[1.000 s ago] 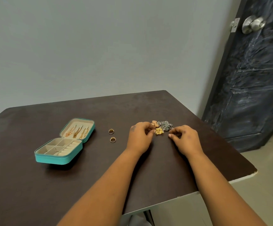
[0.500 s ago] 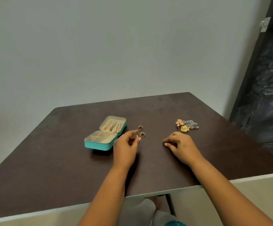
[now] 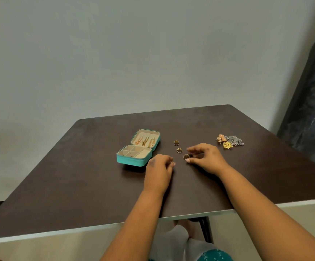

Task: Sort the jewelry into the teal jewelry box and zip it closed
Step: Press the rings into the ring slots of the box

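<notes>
Table: dark brown top point(image 3: 96, 176) with a pale edge along the near side, set in a corner of the room.
Wall: plain grey-blue point(image 3: 134, 53) behind the table.
Door: dark, marbled-looking panel point(image 3: 314, 102) at far right.
Teal jewelry box point(image 3: 137, 147): open, left of centre; lid tilted back with gold pieces fastened in it, tray compartments facing up.
Rings: two gold rings point(image 3: 176, 142) point(image 3: 179, 150) lie right of the box; a third ring point(image 3: 186, 156) is nearer.
Earring cluster point(image 3: 230, 141): orange, yellow and silver pieces, far right, well apart from the box.
Left hand point(image 3: 159, 166): fingers curled, something small and gold at the fingertips; cannot tell what.
Right hand point(image 3: 206, 159): thumb and forefinger pinch the third ring on the table.
</notes>
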